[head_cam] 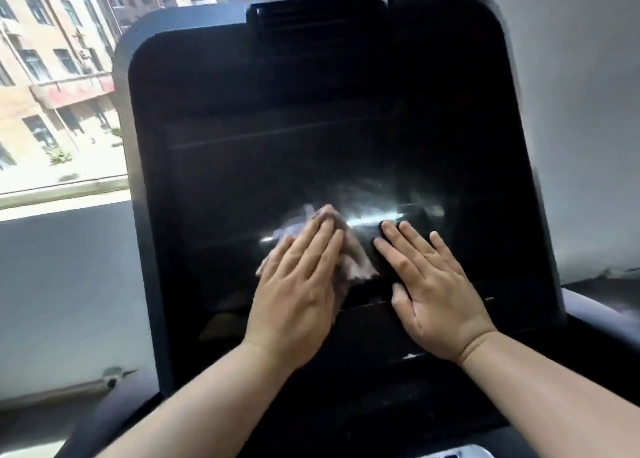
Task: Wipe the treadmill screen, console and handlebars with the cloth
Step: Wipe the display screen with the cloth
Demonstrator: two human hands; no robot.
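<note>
The treadmill's large black screen (311, 128) fills the middle of the head view, dark and glossy, with pale smears near its lower centre. A crumpled greyish-pink cloth (353, 260) lies flat against the lower part of the screen. My left hand (298, 291) presses the cloth onto the glass with straight fingers. My right hand (436, 288) rests flat on the bare screen just to the right of the cloth, fingers spread. The console (381, 398) below the screen is dark and partly hidden by my forearms. A curved handlebar (595, 305) shows at the right edge.
A window (59, 83) at the upper left looks out on apartment buildings. A grey wall (588, 111) stands behind and to the right of the screen. A vent slot (318, 18) sits at the top of the screen housing. Another dark handlebar (114, 409) curves at lower left.
</note>
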